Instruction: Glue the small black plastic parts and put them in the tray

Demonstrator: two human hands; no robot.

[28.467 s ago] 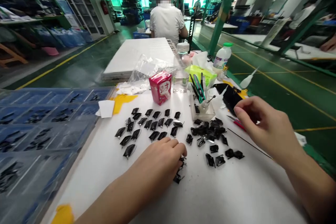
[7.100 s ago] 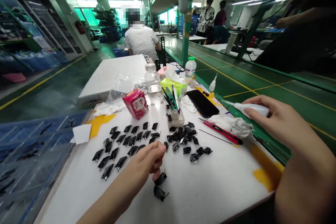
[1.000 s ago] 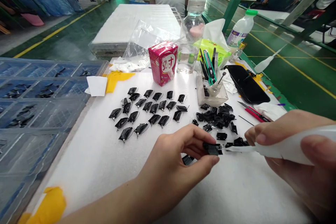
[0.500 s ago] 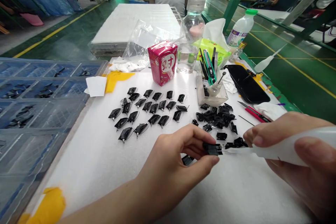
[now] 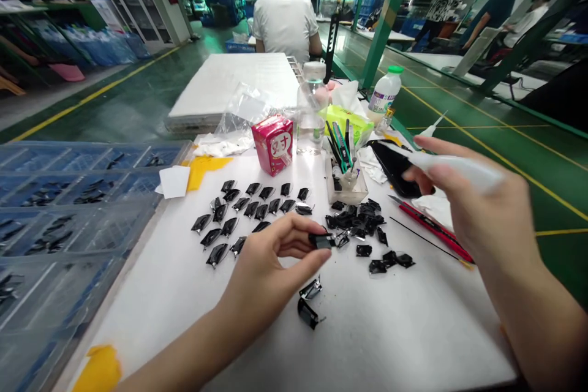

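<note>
Pinched between the thumb and fingers of my left hand (image 5: 269, 263) is a small black part (image 5: 323, 241), held above the white work surface (image 5: 367, 337). My right hand (image 5: 498, 214) grips a white squeeze bottle (image 5: 463, 171), its thin nozzle pointing left over the dark phone-like slab. Below my left hand lie two black pieces (image 5: 307, 312) with small metal bits. Beyond it, black parts with transparent film (image 5: 250, 209) are spread out in loose rows. A heap of similar black parts (image 5: 358, 217) sits between my hands, with several loose ones nearer me.
Blue compartment trays (image 5: 114, 208) line the left side. At the back stand a pink carton (image 5: 274, 146), a transparent bottle (image 5: 310, 116) and a small box (image 5: 346, 190) with cutters. A red-handled knife (image 5: 432, 229) lies at right. A person (image 5: 285, 18) sits ahead, facing away.
My right hand has drawn the squeeze bottle up and away from the black part. My left hand still holds that part. The view has tilted up, showing more of the room.
</note>
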